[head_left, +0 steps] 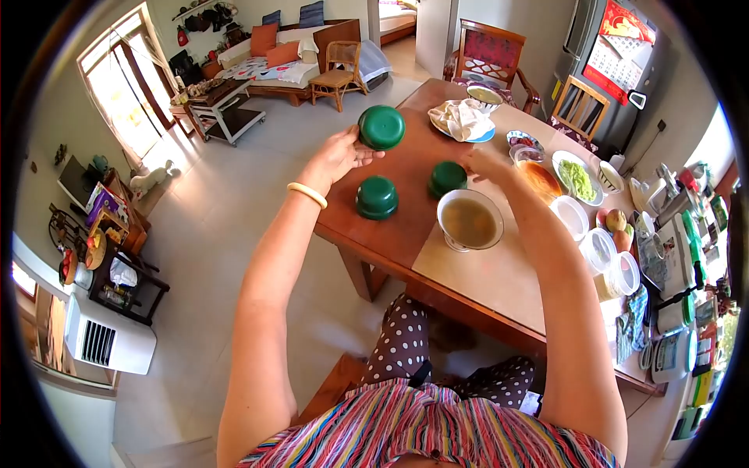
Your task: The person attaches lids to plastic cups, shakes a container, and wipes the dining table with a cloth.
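My left hand (pixel 341 154) holds a green bowl (pixel 381 127) above the table's left edge, its round underside turned toward me. Below it, another green bowl (pixel 377 197) sits upside down on the brown tabletop. A third green bowl (pixel 448 179) rests further right, behind a footed white bowl (pixel 470 221) of brownish, soup-like liquid. My right hand (pixel 489 165) is just right of that third bowl, fingers bent and mostly hidden by the back of the hand. Whether it touches or grips anything cannot be made out.
Beyond my right hand are a cloth (pixel 463 119) on a blue-rimmed plate, an orange-red dish (pixel 538 179) and a plate of shredded greens (pixel 577 180). Clear plastic containers (pixel 599 249) line the right side. Chairs (pixel 490 58) stand at the far end.
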The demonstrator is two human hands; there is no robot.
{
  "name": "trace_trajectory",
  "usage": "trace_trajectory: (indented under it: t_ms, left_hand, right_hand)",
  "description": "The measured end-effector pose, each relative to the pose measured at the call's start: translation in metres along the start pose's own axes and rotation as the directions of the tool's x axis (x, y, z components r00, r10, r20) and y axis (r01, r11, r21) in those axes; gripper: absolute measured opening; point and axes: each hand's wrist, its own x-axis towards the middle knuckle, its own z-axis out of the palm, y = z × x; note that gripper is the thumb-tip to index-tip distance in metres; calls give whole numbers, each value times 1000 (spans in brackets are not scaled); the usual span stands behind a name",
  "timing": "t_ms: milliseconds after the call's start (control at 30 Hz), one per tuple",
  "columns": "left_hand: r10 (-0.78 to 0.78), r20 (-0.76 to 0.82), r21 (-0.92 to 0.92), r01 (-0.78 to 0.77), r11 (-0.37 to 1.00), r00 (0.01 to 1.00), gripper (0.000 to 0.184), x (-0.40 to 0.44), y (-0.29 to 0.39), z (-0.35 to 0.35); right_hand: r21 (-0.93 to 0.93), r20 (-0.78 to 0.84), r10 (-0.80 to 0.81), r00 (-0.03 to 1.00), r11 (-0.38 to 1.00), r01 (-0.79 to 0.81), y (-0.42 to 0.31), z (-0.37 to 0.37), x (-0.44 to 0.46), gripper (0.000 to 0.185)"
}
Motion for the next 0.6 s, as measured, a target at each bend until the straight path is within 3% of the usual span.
trace_trajectory:
  t_ms: [100, 167, 233, 267, 367, 400, 433, 467, 600]
  left_hand:
    - [-32, -8, -41, 32, 999, 999, 34, -1, 5, 10]
    - [-87, -46, -25, 86, 996, 995, 35, 2, 0, 4]
    - [-117, -160, 46, 125, 991, 980, 34, 0, -3, 2]
    - [-123, -208, 93, 145, 985, 970, 33, 2, -5, 2]
    - [-121, -315, 278, 213, 936, 941, 33, 17, -11, 0]
    - [-123, -349, 333, 246, 910, 929, 33, 24, -14, 0]
    - [-122, -382, 386, 278, 880, 916, 33, 31, -14, 1]
    - [-194, -379, 438, 360, 824, 905, 35, 36, -13, 4]
    - [-158, -435, 587, 412, 696, 887, 37, 55, -40, -14]
  right_hand:
    - [-152, -168, -252, 953, 962, 227, 18, -5, 8, 34]
    - [100, -263, 130, 956, 989, -107, -72, -14, -45, 34]
    - [138, -381, 38, 924, 990, 16, -81, -10, -52, 34]
    - [170, -349, 98, 932, 985, -40, -87, -13, -56, 33]
    - [146, -377, 50, 925, 989, 6, -117, -19, -82, 42]
    - [273, -533, 56, 844, 956, 109, -130, -12, -96, 32]
    - [288, -574, 8, 818, 938, 193, -141, -11, -109, 32]
    - [299, -612, -35, 790, 914, 273, -151, -10, -124, 32]
    - [317, -656, -172, 735, 821, 474, -210, 18, -222, 31]
